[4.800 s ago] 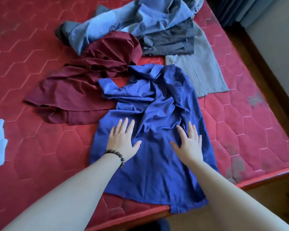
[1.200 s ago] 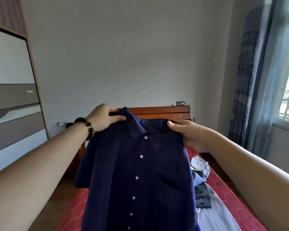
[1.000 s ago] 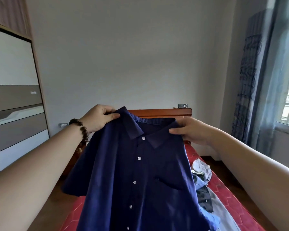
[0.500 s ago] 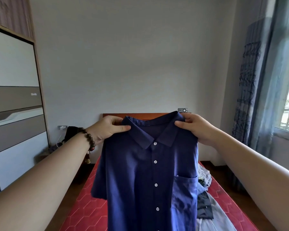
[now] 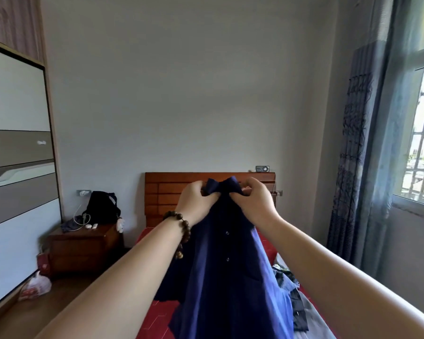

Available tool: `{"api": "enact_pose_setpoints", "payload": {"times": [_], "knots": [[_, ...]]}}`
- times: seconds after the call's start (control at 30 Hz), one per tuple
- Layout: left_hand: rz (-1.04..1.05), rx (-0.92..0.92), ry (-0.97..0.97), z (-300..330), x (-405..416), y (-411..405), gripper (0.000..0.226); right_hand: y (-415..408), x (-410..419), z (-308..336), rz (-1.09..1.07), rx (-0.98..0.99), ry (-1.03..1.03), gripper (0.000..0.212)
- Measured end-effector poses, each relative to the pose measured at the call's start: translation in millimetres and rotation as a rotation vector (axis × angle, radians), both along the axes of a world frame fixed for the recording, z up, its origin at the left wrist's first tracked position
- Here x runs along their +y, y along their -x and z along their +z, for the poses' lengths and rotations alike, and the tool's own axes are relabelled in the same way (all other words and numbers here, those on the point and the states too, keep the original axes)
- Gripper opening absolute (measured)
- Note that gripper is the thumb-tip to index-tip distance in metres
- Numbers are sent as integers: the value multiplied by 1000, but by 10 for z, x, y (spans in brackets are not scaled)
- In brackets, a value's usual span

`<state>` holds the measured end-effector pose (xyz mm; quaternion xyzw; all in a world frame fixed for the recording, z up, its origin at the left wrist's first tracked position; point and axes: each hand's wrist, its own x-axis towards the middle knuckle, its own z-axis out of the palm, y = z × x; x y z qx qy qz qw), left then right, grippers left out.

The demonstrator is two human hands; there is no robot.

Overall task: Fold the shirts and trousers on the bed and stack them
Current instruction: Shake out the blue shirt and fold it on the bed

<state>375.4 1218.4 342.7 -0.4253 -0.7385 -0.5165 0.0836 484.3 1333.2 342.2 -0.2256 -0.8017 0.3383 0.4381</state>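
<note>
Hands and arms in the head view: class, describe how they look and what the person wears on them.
Both forearms are bare, with no sleeves, gloves or watch in view. The left hand has a bracelet of round dark brown wooden beads at the wrist, with a short strand of beads hanging below it. The right hand and its wrist wear nothing; no rings show.

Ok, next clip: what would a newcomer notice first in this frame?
The dark blue shirt held up mid-frame, its collar bunched between the left hand and right hand, which sit close together. Behind it stands the wooden headboard, with the red mattress below and a heap of unfolded clothes at lower right.
</note>
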Motion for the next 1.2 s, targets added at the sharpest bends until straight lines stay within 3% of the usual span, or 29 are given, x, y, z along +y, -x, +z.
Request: {"api": "enact_pose_setpoints", "payload": {"times": [0.13, 0.23, 0.27, 0.37, 0.5, 0.6, 0.63, 0.73, 0.87, 1.13, 1.2], "knots": [[-84, -177, -50, -5, 43, -89, 20, 32, -123, -21, 99, -23, 13, 18], [-360, -438, -129, -8, 26, -128, 25, 22, -204, -18, 234, -44, 89, 8], [-409, -454, -135, -28, 18, -128, 22, 10, -218, -3, 284, -41, 130, 14], [-370, -376, -134, -90, 9, -58, 24, -70, -189, 98, 406, -40, 241, 35], [-395, -320, -85, -40, -6, 52, 16, -187, 27, 262, 183, -83, -153, 14], [-534, -245, -42, 47, -31, 59, 22, -261, 152, 417, 237, -245, -383, 59], [-567, -211, -17, 77, -36, 45, 23, -268, 152, 477, 293, -338, -425, 65], [-546, -148, -15, 117, -21, 43, 19, -246, 137, 627, 366, -545, -465, 36], [-325, -98, -47, -46, -78, 143, 18, -220, 175, 689, 328, -500, -441, 12], [-79, 251, 15, -444, -288, 199, 43, -109, 239, 567, 128, -376, -254, 17], [-33, 247, 34, -483, -246, 95, 35, -46, 203, 542, 96, -352, -244, 15]]}}
